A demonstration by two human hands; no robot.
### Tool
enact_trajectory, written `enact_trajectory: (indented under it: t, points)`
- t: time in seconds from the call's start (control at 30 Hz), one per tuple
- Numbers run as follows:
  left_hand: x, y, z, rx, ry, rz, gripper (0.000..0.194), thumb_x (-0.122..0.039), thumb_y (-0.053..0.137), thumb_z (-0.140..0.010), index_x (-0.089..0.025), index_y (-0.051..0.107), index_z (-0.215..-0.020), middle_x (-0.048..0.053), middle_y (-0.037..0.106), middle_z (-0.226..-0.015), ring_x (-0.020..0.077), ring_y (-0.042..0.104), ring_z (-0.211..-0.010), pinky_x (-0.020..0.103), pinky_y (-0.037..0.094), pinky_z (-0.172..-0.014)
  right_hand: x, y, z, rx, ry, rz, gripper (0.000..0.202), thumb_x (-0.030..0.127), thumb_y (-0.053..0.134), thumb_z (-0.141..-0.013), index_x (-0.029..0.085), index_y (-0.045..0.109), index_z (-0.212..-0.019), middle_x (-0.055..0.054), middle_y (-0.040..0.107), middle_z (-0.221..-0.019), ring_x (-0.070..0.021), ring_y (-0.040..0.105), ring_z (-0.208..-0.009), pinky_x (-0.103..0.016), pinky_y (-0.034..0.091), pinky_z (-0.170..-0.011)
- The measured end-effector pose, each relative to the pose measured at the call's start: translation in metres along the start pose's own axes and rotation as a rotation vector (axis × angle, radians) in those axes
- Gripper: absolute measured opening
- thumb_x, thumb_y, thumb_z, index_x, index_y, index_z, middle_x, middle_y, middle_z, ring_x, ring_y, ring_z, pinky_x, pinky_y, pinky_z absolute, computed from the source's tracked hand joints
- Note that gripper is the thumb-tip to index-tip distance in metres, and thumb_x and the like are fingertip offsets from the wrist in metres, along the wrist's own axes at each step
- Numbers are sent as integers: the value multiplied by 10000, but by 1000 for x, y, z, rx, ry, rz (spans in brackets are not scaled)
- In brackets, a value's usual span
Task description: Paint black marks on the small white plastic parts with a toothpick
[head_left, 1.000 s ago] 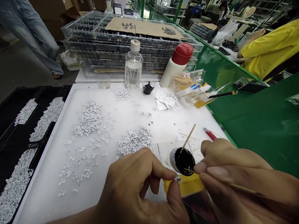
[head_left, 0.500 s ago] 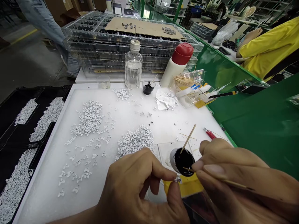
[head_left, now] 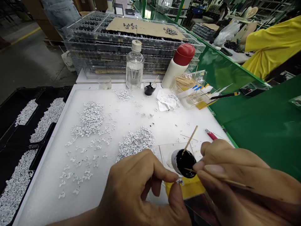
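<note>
Between thumb and forefinger, my left hand (head_left: 145, 188) pinches a small white part (head_left: 180, 181) with dark marks. My right hand (head_left: 235, 182) grips a toothpick (head_left: 231, 182); its tip points left, in front of a tilted cup of black paint (head_left: 184, 162). Another wooden stick (head_left: 190, 140) leans in that cup. Under the cup lie a clear plastic plate (head_left: 164, 150) and something yellow (head_left: 185, 188). Beyond my left hand is a heap of similar white parts (head_left: 136, 142), with a second heap (head_left: 90, 117) farther left and loose pieces around it.
At the back stand a clear bottle (head_left: 134, 67), a red-capped flask (head_left: 180, 62), a small black-paint cup (head_left: 149, 88) and a toothpick box (head_left: 188, 83). Stacked clear trays (head_left: 94, 47) rise behind. Black trays of parts (head_left: 47, 121) lie left. A person in a yellow sleeve (head_left: 270, 44) is across the green partition (head_left: 258, 116).
My hands, the small part and the toothpick stay almost still. At the upper left the person in jeans has shifted, and the yellow-sleeved person's arm has moved.
</note>
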State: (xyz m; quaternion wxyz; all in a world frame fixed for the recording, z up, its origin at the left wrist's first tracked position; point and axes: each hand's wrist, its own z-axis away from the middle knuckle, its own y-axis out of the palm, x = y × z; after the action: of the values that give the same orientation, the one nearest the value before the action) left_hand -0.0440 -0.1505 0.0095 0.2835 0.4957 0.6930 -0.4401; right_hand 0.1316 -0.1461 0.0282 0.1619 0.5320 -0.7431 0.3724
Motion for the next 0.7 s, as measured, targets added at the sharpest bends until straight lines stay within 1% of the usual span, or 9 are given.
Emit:
enact_trajectory:
  t: [0.1,0.2,0.27,0.4,0.47,0.53,0.57,0.6,0.7]
  points:
    - [0,2,-6,-7,-3,-6,217,-276,855,-735,-220,648,-765,-41,566,-560,125,586,-497,187,477,-410,-1,2,-1,-36,0,-5,129,80,839,-838,155,754,-898,38,808,-891,-91,743,-795,-233,615,-671]
    - [2,2,-4,-13,-1,-10,222,-273,857,-733,-220,643,-764,-44,561,-558,121,580,-491,182,458,-397,-2,3,-3,-54,6,-8,142,66,842,-824,154,749,-885,39,809,-880,-95,744,-787,-240,615,-672]
    - [4,2,0,-5,-2,-13,210,-229,834,-736,-221,627,-767,-52,550,-557,112,565,-478,177,435,-386,-1,2,-4,-21,10,0,149,57,827,-830,159,751,-907,34,808,-901,-103,743,-794,-252,615,-672]
    - [5,-1,6,7,37,-10,164,-109,675,-756,-227,568,-796,-82,507,-563,68,497,-430,168,411,-403,0,2,-1,12,-2,5,163,58,806,-851,176,758,-954,15,798,-888,-127,734,-766,-286,596,-612]
    - [5,-1,8,17,40,-11,179,-77,627,-747,-228,563,-819,-86,509,-583,58,496,-432,165,411,-416,0,5,5,-62,8,4,150,86,830,-851,186,765,-942,7,785,-871,-140,720,-760,-308,577,-590]
    - [4,-2,8,27,25,-8,192,-68,623,-741,-228,567,-831,-85,512,-597,59,507,-443,168,414,-423,0,8,13,-148,46,-2,148,125,852,-848,198,772,-950,-3,767,-893,-150,699,-758,-333,573,-599]
    - [4,-2,8,21,28,-3,190,-70,624,-741,-228,567,-827,-87,506,-594,58,504,-441,170,413,-423,0,9,17,-169,68,-5,158,146,858,-848,213,776,-966,-7,760,-906,-156,690,-748,-346,579,-605]
    - [4,-2,9,23,18,-1,190,-68,624,-740,-229,568,-824,-85,509,-597,61,510,-445,174,418,-428,0,10,20,-176,84,-8,168,171,863,-847,234,779,-977,-12,754,-907,-164,682,-729,-361,586,-606]
    - [3,-2,9,23,4,2,186,-66,621,-736,-227,573,-815,-82,516,-597,66,517,-450,177,418,-427,0,7,27,-130,81,-24,203,255,895,-813,297,779,-974,-27,749,-872,-202,691,-688,-401,606,-590]
